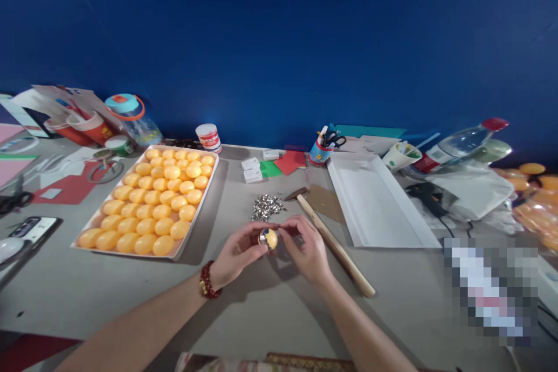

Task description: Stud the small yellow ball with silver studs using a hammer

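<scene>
My left hand (238,253) is closed around an orange ping-pong ball (271,238) that has shiny silver pieces on its left side. Close by on the right, the fingers of my right hand (308,249) are pinched together beside the ball; what they hold, if anything, is too small to make out. Just beyond both hands lies a heap of small shiny silver metal pieces (267,207), perhaps thumbtacks. A hammer (337,247) with a wooden handle rests on the table to the right of my right hand.
A shallow box (178,251) of orange balls stands at left, a white tray (370,203) at right. Small white boxes (251,170), coloured paper (291,161), a pen cup (320,154) and a white tub (208,138) line the back. A bottle (457,145) leans at right.
</scene>
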Demonstrator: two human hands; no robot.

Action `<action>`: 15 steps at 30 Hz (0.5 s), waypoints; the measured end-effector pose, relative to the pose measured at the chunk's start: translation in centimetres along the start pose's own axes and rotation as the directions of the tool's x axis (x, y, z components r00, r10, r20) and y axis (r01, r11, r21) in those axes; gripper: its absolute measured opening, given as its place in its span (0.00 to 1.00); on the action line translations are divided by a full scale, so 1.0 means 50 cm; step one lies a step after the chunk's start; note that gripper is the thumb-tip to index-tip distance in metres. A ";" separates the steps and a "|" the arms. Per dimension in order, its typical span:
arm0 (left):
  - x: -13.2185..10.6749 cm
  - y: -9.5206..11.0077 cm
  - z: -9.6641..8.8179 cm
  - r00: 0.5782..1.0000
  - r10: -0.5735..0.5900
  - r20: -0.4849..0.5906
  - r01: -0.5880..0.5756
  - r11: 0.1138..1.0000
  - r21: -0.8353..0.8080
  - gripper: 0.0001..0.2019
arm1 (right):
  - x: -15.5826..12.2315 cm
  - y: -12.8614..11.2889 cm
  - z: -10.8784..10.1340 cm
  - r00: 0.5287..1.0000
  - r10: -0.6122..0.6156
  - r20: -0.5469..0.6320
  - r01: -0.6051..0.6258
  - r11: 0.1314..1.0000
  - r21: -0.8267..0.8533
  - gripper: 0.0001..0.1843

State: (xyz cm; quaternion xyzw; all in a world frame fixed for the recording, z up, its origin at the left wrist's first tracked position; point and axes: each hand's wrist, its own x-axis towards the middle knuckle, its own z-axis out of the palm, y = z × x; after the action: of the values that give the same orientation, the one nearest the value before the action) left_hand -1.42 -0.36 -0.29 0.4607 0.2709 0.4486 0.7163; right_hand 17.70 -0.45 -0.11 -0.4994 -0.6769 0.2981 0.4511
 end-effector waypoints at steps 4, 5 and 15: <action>0.000 -0.002 0.000 1.000 0.002 0.006 -0.002 1.000 0.025 0.17 | -0.001 0.002 -0.002 1.000 0.010 0.018 -0.009 0.999 -0.047 0.06; 0.000 -0.003 0.000 1.000 0.007 0.007 -0.007 0.999 0.036 0.17 | -0.001 0.003 -0.002 1.000 0.017 0.023 -0.016 0.999 -0.050 0.06; -0.005 -0.020 -0.014 0.993 0.093 -0.068 -0.078 0.977 0.198 0.20 | -0.013 -0.021 -0.009 0.932 0.255 0.258 -0.354 0.789 0.502 0.14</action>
State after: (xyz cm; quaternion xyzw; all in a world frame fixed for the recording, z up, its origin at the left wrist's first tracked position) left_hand -1.71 -0.45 -1.51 0.5223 0.3207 0.4675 0.6370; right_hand 17.75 -1.42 0.78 -0.4262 -0.5125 0.5886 0.4575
